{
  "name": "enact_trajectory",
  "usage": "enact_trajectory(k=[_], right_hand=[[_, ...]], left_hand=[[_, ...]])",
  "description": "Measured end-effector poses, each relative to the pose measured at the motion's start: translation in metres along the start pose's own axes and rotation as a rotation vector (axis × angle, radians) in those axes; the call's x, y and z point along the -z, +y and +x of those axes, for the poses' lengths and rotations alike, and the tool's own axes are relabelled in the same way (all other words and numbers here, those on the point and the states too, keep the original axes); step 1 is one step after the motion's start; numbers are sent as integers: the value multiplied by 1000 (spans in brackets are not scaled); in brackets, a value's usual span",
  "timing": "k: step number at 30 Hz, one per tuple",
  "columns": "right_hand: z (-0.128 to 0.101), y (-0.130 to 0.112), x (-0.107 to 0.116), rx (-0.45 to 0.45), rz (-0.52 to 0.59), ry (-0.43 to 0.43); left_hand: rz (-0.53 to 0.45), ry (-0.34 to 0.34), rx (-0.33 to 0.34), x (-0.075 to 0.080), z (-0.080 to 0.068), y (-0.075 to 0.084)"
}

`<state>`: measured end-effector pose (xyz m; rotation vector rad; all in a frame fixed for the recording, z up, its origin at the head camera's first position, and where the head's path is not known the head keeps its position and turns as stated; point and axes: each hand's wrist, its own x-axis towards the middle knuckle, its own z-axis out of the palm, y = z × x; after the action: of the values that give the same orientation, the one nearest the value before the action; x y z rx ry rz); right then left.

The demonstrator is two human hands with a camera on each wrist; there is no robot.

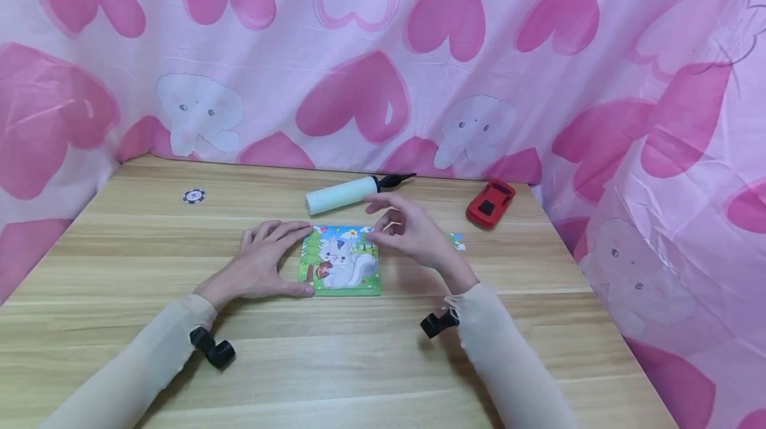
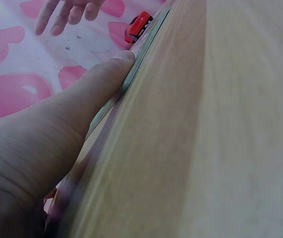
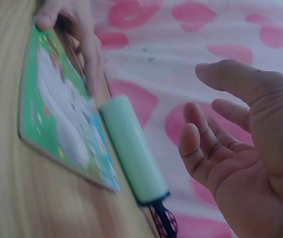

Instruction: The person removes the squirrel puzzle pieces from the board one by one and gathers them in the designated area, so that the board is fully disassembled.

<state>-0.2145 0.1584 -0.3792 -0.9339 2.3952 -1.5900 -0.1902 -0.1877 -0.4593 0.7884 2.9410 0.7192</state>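
A square picture puzzle [image 1: 341,263] lies flat on the wooden table, showing a grey-white squirrel on green and blue. My left hand [image 1: 257,263] spans its left side, thumb at the near corner and index fingertip at the far corner. In the left wrist view, the thumb [image 2: 97,82] rests against the puzzle's edge. My right hand [image 1: 413,233] hovers by the puzzle's far right corner. The right wrist view shows its fingers loosely bent with nothing between them, apart from the puzzle [image 3: 62,109].
Behind the puzzle lies a pale green hand pump [image 1: 341,195] with a black nozzle. A red toy car [image 1: 491,204] stands at the back right, and a poker chip [image 1: 194,196] lies at the back left. Small puzzle pieces [image 1: 458,241] show beyond my right wrist. A pink heart-patterned curtain [image 1: 353,96] borders the table.
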Motion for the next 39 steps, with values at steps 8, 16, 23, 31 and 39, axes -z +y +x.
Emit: enact_trajectory(k=[8,16,23,31,39], right_hand=[[11,2,-33,-12,26,-97],[10,13,-52,-88,-10,-154],[10,19,-66,-96,-75,-176],[9,22,-79,-69,-130,-222],[10,28,-86,-55,-172,-234]], left_hand=[[7,3,-3,0,0,0],[6,8,-13,-1,0,-1],[17,9,-12,-1,0,-1],[4,10,-9,-1,-1,1],[4,11,-15,0,0,0]])
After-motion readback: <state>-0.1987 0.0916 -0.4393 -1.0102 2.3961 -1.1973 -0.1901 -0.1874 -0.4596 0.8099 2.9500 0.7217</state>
